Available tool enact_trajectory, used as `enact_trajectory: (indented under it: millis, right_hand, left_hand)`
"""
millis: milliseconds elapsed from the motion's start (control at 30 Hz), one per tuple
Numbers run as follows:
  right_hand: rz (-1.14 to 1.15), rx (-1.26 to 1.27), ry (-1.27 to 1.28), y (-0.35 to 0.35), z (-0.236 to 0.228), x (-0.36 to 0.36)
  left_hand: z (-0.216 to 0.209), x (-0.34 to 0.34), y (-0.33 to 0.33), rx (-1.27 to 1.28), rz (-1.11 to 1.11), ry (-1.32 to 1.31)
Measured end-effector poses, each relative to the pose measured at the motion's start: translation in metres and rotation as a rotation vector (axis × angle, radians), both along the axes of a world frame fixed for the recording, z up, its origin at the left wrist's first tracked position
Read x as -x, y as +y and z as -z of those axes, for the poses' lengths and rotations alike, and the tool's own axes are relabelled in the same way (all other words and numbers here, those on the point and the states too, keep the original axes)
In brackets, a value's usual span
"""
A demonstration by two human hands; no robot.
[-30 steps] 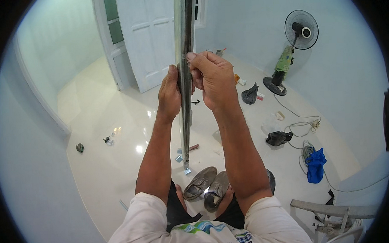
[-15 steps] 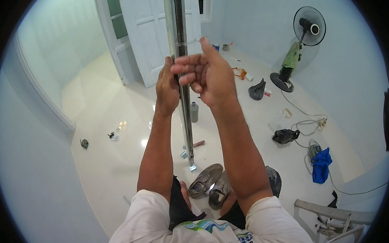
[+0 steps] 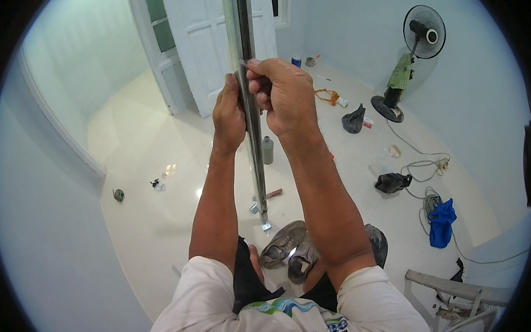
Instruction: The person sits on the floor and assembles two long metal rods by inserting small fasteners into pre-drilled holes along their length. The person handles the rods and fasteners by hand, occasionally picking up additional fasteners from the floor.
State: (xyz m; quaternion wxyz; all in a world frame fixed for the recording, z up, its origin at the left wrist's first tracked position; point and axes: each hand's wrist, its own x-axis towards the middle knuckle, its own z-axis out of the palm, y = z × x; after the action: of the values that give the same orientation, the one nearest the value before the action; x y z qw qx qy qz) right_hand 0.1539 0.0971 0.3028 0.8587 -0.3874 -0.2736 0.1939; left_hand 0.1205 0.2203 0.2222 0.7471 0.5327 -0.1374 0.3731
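A long shiny metal pole (image 3: 255, 149) rises in front of me, with a pale strip along its left side. My left hand (image 3: 229, 120) grips it from the left, thumb up and fingers partly hidden behind. Level with that thumb and slightly above, my right hand (image 3: 287, 95) is closed in a pinch at the pole's right side. A thin, clear strip (image 3: 244, 63), like tape or plastic film, runs from the pinch across the pole. Down at the pole's lower end is a small metal bracket (image 3: 266, 227).
Worn shoes (image 3: 284, 244) lie by my feet, near a grey bottle (image 3: 268, 150). To the right are a standing fan (image 3: 424, 31), black plastic bags (image 3: 392, 183), a coiled cable (image 3: 433, 204), a blue cloth (image 3: 442, 224) and a stepladder (image 3: 457, 285). A white door (image 3: 200, 51) is behind the pole.
My right hand has turned and come in to the pole, its loosely spread fingers now curled into a pinch. The clear strip's free stretch is shorter. My left hand keeps its hold.
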Motion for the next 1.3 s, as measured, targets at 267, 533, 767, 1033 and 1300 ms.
enact_trajectory:
  millis: [267, 533, 767, 1033, 1300]
  right_hand:
    - [0.021, 0.075, 0.081, 0.000, 0.076, 0.010]
    - [0.002, 0.213, -0.048, -0.023, 0.144, 0.013]
    - [0.033, 0.202, 0.084, -0.045, 0.195, -0.006]
    - [0.284, 0.713, 0.102, -0.106, 0.291, -0.059]
    - [0.293, 0.536, -0.337, -0.176, 0.185, -0.061]
  left_hand:
    - [0.004, -0.006, 0.017, -0.160, -0.275, 0.067]
    - [-0.002, 0.002, 0.029, -0.149, -0.089, 0.057]
    - [-0.003, -0.002, 0.035, -0.120, -0.141, 0.064]
    - [0.001, -0.008, 0.073, -0.164, -0.139, 0.013]
    - [0.002, -0.021, 0.078, -0.222, 0.186, -0.076]
